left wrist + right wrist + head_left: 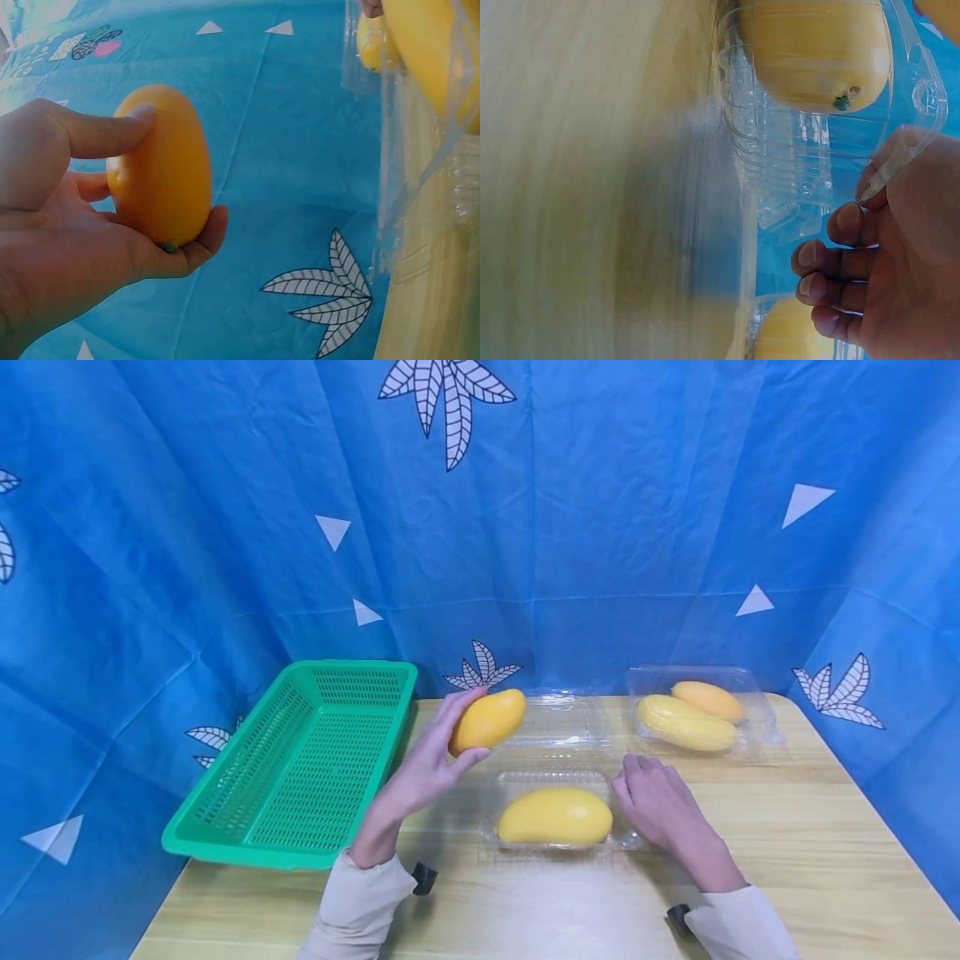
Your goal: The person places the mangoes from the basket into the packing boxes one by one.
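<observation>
In the head view my left hand [426, 768] holds a yellow-orange mango [489, 721] in the air, left of the raised lid of a clear plastic clamshell box [491, 789]. The left wrist view shows thumb and fingers around this mango [166, 165], its green stem end pointing down. A larger yellow mango [555, 817] lies inside the box's near half. At the box's right side, my right hand [660, 802] pinches the rim between thumb and index finger. Its other fingers [832, 289] are curled beside the box in the right wrist view.
To the left stands a green perforated plastic basket [401, 727] with nothing in it. A second clear box [761, 714] holding two yellow mangoes sits at the table's back right. Behind the wooden table [825, 860] hangs a blue patterned cloth [600, 527].
</observation>
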The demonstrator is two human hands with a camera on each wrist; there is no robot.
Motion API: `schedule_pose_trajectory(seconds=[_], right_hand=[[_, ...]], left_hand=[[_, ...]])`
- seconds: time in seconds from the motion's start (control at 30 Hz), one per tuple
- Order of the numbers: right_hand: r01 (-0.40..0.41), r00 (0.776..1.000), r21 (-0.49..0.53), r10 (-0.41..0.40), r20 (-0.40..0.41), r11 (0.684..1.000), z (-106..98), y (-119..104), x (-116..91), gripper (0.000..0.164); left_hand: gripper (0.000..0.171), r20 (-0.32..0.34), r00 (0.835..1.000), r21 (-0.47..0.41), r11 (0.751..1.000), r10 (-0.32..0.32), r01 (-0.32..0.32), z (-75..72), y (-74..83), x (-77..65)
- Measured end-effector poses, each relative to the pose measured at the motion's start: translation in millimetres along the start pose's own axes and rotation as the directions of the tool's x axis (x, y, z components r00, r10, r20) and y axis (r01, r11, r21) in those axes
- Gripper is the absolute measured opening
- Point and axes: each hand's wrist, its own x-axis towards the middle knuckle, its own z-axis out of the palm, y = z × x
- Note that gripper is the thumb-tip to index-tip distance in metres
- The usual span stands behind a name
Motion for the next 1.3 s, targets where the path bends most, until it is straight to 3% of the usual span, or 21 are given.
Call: schedule_pose_trajectory(seconds=[0.2, 0.33, 0.43, 0.6, 0.8, 1.3], right_hand=[[0.003, 1.000, -0.003, -0.003, -0.001, 1.000, 1.1, 0.2, -0.3, 0.020], [0.001, 1.000, -0.002, -0.001, -0.002, 1.000, 1.8, 0.7, -0.3, 0.020], [-0.002, 1.000, 0.003, 0.002, 0.003, 1.000, 1.2, 1.1, -0.3, 0.019], [-0.004, 1.000, 0.006, 0.004, 0.007, 1.000, -0.4, 1.3, -0.3, 0.020], [-0.005, 1.000, 0.011, 0.005, 0.002, 1.000, 1.2, 0.5, 0.0, 0.020], [-0.015, 1.000, 0.014, 0.015, 0.014, 1.000, -0.1, 0.2, 0.1, 0.020]], left_hand=[[0.073, 0.070, 0.997, 0.023, 0.999, -0.029, 0.028, 9.5, -2.8, -1.0], [0.077, 0.090, 0.996, 0.031, 0.999, -0.024, 0.021, 20.7, -30.7, 0.1], [0.077, 0.083, 0.995, 0.042, 0.998, -0.055, 0.051, 29.5, -51.2, 1.9], [0.068, 0.066, 0.995, 0.059, 0.996, -0.069, 0.065, 40.1, -58.1, 5.9], [0.064, 0.096, 0.992, 0.073, 0.995, -0.080, 0.073, 53.3, -68.1, 7.2], [0.059, 0.185, 0.960, 0.231, 0.958, -0.212, 0.167, 69.6, -86.0, 2.4]])
